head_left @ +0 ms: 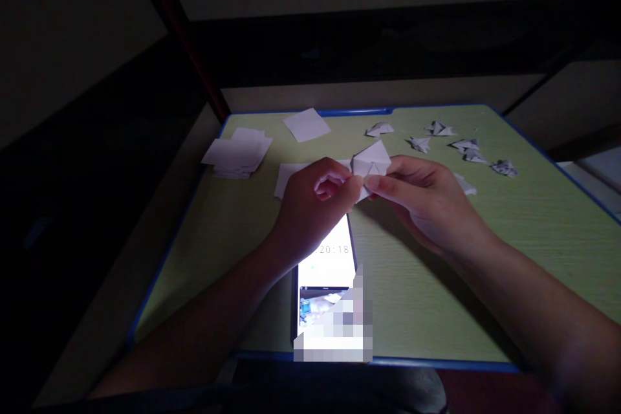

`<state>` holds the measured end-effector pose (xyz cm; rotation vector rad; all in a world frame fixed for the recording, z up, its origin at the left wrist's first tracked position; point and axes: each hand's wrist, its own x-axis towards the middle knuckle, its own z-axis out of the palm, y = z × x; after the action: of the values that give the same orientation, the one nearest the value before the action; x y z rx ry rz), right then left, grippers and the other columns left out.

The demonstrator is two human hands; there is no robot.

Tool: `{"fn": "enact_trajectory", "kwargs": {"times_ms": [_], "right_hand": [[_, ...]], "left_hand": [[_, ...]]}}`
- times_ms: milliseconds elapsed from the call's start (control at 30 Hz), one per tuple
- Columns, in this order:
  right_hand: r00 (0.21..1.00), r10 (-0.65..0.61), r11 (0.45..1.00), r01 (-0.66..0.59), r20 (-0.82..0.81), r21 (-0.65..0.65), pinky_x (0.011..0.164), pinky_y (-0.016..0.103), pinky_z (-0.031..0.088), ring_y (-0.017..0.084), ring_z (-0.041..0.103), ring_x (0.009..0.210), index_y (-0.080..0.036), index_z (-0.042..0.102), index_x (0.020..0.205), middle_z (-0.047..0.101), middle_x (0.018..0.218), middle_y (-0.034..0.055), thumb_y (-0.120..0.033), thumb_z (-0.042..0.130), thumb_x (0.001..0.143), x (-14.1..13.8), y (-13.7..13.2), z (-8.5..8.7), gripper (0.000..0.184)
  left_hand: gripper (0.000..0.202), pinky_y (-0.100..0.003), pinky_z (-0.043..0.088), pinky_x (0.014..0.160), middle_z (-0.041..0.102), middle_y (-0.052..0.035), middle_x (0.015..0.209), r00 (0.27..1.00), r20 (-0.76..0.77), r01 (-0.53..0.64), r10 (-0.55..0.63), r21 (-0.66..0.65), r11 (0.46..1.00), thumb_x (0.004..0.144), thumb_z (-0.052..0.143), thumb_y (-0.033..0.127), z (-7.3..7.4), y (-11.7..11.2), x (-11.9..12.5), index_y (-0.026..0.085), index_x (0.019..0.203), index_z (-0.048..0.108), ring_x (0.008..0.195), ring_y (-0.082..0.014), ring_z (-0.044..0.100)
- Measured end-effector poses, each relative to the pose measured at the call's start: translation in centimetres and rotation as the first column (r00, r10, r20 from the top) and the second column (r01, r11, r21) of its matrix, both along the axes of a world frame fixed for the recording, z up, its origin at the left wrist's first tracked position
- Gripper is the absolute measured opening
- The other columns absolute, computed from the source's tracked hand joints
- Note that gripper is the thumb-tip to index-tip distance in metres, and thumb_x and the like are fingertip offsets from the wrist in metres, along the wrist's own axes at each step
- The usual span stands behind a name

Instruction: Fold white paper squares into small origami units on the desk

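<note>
table [485, 259] first: green top, blue rim, lit mostly by the phone [326, 272], which lies bright close to the near edge. left hand [310, 207] hovers just above the phone's far end, and right hand [427, 200] is beyond the phone and to its right. both are pinched shut on the folded paper [372, 158], thumbs and forefingers clamped on its lower part, holding the piece off the table just beyond the phone's far end. stack of square sheets [237, 155] lies well beyond the phone to the left, a loose sheet [306, 124] lies farther beyond it, and a second sheet [286, 176] is partly hidden behind the left hand. small folded pieces [466, 145] are scattered beyond the phone to the right.

risks, as i judge them: the room is dim and the left hand shades the crease, so a fold may land off line. pulling the two pinches apart too hard could tear the thin paper at its middle. a loosened pinch would let the flaps spring open or drop the piece onto the phone.
</note>
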<state>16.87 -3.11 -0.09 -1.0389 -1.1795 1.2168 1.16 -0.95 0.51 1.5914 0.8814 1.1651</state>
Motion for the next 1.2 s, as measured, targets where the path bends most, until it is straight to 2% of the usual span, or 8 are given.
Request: {"fn": "enact_trajectory", "kwargs": {"times_ms": [167,300,400,600,800,1000,1200], "right_hand": [[0.995,0.017,1.000,-0.018,0.096,0.006,0.059,0.029,0.042,0.014,0.054,0.064,-0.022,0.066,0.069,0.060,0.067,-0.0008,-0.032,0.074,0.075,0.40,0.05,-0.41,0.014],[0.993,0.025,1.000,-0.025,0.115,-0.005,0.058,0.028,0.041,0.013,0.053,0.062,-0.022,0.065,0.069,0.058,0.065,-0.0013,-0.030,0.072,0.077,0.39,0.01,-0.44,0.014],[0.995,0.038,0.999,-0.036,0.092,-0.025,0.056,0.027,0.040,0.011,0.051,0.058,-0.021,0.064,0.070,0.058,0.065,-0.0022,-0.029,0.074,0.075,0.16,0.00,-0.34,0.014],[0.996,0.081,0.996,-0.079,0.042,-0.046,0.055,0.026,0.039,0.010,0.051,0.060,-0.020,0.065,0.077,0.059,0.068,-0.0026,-0.032,0.080,0.068,-0.27,0.07,-0.15,0.021],[0.995,0.072,0.996,-0.069,0.064,-0.047,0.053,0.025,0.039,0.009,0.049,0.055,-0.019,0.067,0.073,0.057,0.061,-0.0033,-0.034,0.081,0.067,-0.15,0.02,-0.21,0.021],[0.995,0.086,0.994,-0.082,0.056,-0.076,0.052,0.024,0.039,0.010,0.054,0.056,-0.018,0.069,0.072,0.064,0.063,-0.0012,-0.032,0.082,0.065,-0.10,-0.14,0.07,0.020],[0.995,0.081,0.994,-0.076,0.065,-0.074,0.050,0.023,0.036,0.009,0.050,0.053,-0.018,0.067,0.069,0.060,0.060,-0.0028,-0.029,0.081,0.066,-0.23,-0.15,0.07,0.018]], "left_hand": [[0.008,-0.021,0.051,0.055,0.062,0.0008,0.069,0.999,-0.011,-0.032,0.032,-0.006,0.999,0.073,0.061,0.023,-0.05,0.17,-0.20,0.019,0.072,0.054,0.062,-0.0096,0.059],[0.013,-0.022,0.052,0.056,0.062,0.0005,0.072,0.999,0.012,-0.041,0.041,-0.014,0.999,0.071,0.064,0.021,0.02,0.21,-0.31,0.019,0.080,0.056,0.065,-0.0105,0.059],[0.006,-0.022,0.052,0.058,0.063,0.0008,0.069,1.000,-0.012,-0.011,0.011,0.015,1.000,0.074,0.061,0.022,0.03,0.22,-0.36,0.018,0.074,0.056,0.064,-0.0102,0.060],[0.011,-0.022,0.049,0.056,0.063,0.0010,0.067,0.999,-0.029,-0.025,0.025,0.017,1.000,0.076,0.062,0.025,-0.10,0.41,-0.41,0.018,0.069,0.056,0.061,-0.0091,0.058],[0.011,-0.021,0.050,0.056,0.063,0.0016,0.067,0.999,-0.032,-0.003,0.004,0.022,1.000,0.076,0.061,0.023,-0.22,0.42,-0.35,0.019,0.068,0.056,0.062,-0.0091,0.059],[0.005,-0.021,0.050,0.055,0.064,0.0011,0.068,1.000,-0.024,-0.008,0.009,0.021,1.000,0.074,0.062,0.021,0.18,0.32,-0.41,0.018,0.072,0.059,0.061,-0.0091,0.059],[0.010,-0.020,0.047,0.051,0.063,0.0015,0.064,0.999,-0.035,-0.013,0.013,0.005,1.000,0.074,0.063,0.022,0.36,0.34,-0.52,0.018,0.067,0.058,0.056,-0.0083,0.058]]}}
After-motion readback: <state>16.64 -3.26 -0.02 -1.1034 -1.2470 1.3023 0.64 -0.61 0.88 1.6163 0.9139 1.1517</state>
